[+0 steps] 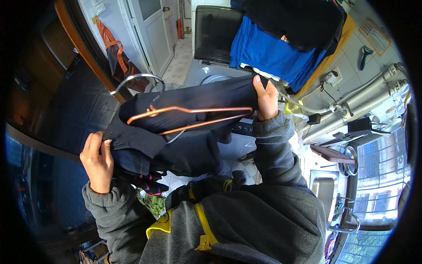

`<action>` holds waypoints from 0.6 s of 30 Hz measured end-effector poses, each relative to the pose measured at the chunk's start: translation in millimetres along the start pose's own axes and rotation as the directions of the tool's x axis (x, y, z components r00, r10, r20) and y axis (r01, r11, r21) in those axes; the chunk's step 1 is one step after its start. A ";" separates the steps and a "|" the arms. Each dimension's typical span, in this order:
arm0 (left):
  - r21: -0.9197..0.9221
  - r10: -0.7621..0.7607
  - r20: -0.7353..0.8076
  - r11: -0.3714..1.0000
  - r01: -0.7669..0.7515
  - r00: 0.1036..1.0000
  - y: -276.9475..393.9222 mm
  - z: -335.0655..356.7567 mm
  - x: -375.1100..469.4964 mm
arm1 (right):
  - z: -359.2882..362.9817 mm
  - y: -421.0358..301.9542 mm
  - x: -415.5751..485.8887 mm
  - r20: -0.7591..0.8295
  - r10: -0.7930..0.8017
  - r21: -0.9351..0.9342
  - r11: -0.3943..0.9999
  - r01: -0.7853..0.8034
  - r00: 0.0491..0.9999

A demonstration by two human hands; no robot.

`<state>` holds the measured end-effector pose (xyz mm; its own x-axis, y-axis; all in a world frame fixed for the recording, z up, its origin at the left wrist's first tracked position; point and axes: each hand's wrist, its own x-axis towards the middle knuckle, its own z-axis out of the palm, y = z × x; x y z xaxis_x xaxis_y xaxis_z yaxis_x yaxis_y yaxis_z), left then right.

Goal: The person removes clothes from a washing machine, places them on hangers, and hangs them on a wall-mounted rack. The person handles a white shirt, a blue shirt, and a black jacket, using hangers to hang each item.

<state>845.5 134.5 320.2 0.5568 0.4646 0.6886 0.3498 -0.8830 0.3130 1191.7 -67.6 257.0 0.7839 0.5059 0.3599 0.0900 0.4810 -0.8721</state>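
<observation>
Between my two hands a dark garment [188,92] is stretched out, its lower part hanging in folds. My left hand [98,161] pinches the cloth at the left end between thumb and fingers. At the upper right, my right hand [266,99] grips the garment's other end. A copper-coloured clothes hanger [184,110] lies against the dark cloth, its right end close to my right hand. A curved silver metal bar [138,76] rises above the garment's left part; whether it belongs to the hanger I cannot tell.
Behind the garment stands a washing machine [194,72] with its dark lid [216,34] raised. A blue garment [277,52] and black clothing [296,19] hang at upper right. A white door [148,36] stands at upper left. A metal sink [324,189] and wall pipes are on the right.
</observation>
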 end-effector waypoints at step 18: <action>0.269 0.217 0.014 0.939 -0.212 0.976 -29.9 19.3 5.1 | 20.6 -16.7 -8.5 -0.232 -0.023 -0.210 0.977 -0.027 0.972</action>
<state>852.4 164.5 301.7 0.6300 0.2633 0.7306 0.4129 -0.9103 -0.0280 1170.9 -65.2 275.4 0.9028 0.3146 0.2933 0.1958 0.3065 -0.9315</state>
